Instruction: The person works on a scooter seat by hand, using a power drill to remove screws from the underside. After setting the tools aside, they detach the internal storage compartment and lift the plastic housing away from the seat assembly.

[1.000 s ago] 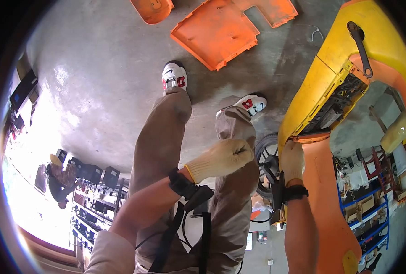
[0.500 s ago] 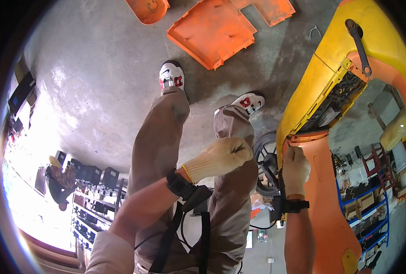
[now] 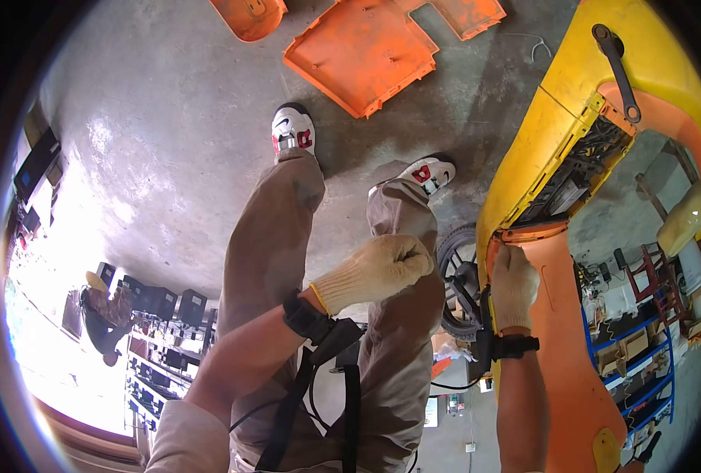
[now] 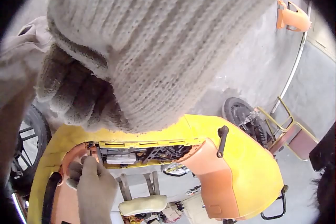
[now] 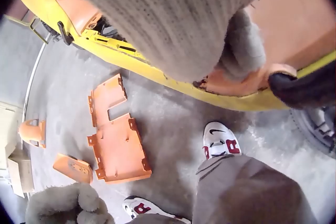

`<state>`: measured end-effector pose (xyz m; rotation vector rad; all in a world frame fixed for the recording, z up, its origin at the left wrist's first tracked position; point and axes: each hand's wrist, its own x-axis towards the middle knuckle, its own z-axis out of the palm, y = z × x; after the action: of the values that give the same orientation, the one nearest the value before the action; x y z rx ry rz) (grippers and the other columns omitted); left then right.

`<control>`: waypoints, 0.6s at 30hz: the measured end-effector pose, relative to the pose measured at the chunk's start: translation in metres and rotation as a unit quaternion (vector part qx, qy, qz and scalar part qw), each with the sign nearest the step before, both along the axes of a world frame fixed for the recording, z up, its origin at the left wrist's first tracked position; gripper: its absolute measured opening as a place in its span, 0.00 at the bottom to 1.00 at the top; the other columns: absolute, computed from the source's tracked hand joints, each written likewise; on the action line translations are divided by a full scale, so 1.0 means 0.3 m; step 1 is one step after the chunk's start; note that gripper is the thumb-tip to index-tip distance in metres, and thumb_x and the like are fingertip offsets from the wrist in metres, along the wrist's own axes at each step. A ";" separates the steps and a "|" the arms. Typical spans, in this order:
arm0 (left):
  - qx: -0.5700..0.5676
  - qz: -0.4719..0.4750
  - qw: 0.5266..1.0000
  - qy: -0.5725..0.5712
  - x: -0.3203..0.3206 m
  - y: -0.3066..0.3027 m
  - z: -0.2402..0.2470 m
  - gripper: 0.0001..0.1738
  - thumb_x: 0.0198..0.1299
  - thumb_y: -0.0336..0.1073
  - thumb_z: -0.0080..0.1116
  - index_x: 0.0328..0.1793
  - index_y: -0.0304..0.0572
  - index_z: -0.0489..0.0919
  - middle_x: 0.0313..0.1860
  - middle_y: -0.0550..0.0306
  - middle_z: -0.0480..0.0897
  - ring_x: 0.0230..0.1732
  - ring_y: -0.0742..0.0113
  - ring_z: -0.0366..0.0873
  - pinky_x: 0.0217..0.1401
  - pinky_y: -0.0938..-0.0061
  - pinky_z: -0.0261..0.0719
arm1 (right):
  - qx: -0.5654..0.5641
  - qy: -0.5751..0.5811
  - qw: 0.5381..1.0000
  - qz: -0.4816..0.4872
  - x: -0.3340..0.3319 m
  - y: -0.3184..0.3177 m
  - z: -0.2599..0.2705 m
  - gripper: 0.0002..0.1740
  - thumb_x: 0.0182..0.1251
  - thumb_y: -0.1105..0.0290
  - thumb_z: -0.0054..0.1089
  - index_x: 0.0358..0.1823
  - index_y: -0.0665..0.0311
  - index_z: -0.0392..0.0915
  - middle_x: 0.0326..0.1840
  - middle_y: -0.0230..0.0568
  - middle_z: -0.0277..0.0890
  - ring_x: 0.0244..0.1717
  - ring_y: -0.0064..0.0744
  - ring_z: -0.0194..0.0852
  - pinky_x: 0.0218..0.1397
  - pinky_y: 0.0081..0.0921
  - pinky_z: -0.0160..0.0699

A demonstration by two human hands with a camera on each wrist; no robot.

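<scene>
My right hand [image 3: 514, 288], in a cream knit glove, has its fingers curled at the top edge of the orange panel [image 3: 567, 331] of a yellow-and-orange scooter [image 3: 524, 165]. Thumb and forefinger meet by the yellow rim; I cannot tell whether they pinch something small. In the left wrist view the same right hand [image 4: 95, 184] reaches that edge below the opened bay [image 4: 142, 154], where wires and dark parts show. My left hand [image 3: 382, 272], also gloved, is curled into a fist over my thigh, apart from the scooter. Nothing shows inside it; its palm is hidden.
Orange cover parts [image 3: 362, 59] lie on the concrete floor beyond my feet. A crank arm [image 3: 618, 75] sticks out from the scooter's side, and a black wheel [image 3: 458, 276] stands beside my knee. Blue shelving [image 3: 642, 363] is at the right; another person [image 3: 102, 315] is far left.
My right hand draws back slightly from the panel's top edge, then shifts a little toward it again. My left fist stays nearly still while the view drifts slightly.
</scene>
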<state>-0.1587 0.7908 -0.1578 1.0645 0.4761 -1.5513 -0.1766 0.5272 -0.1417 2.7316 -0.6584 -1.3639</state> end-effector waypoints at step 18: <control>-0.014 0.049 0.999 -0.007 -0.026 -0.002 -0.010 0.16 0.70 0.42 0.52 0.47 0.37 0.82 0.38 0.60 0.84 0.37 0.77 0.79 0.41 0.79 0.77 | 0.151 0.002 0.942 0.301 -0.080 -0.121 -0.098 0.17 0.72 0.59 0.50 0.34 0.66 0.78 0.21 0.44 0.76 0.21 0.46 0.78 0.25 0.39 0.79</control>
<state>-0.1666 0.7902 -0.1608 1.0150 0.4881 -1.4596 -0.2005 0.4909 -0.1712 2.7726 0.4081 -1.3816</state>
